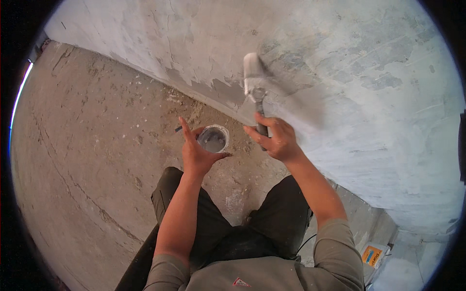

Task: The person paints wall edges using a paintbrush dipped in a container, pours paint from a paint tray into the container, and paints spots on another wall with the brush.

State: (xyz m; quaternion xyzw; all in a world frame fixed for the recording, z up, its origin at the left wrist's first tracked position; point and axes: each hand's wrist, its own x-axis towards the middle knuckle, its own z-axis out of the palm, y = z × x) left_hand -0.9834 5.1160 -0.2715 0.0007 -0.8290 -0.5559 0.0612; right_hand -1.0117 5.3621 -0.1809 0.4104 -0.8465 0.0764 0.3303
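My left hand (195, 150) is closed around a small round tub (226, 132) with a pale rim. Greyish stuff lies in its bottom. A small dark strip (178, 128) shows beside my raised left finger; what it is I cannot make out. Between its thumb and fingers, my right hand (279, 138) grips the dark handle of a paintbrush (253, 72). The brush's pale, coated head points up along the wall (349, 87), and a shadow falls beside it. Whether the bristles touch the wall I cannot tell. Patches of bare grey show through the wall's whitish coat.
Rough concrete floor (97, 145), cracked and spotted with white, runs along the wall's foot on the left. My bent knees are below my hands. An orange-and-white package (373, 255) stands at the lower right, near a thin dark cable (307, 241).
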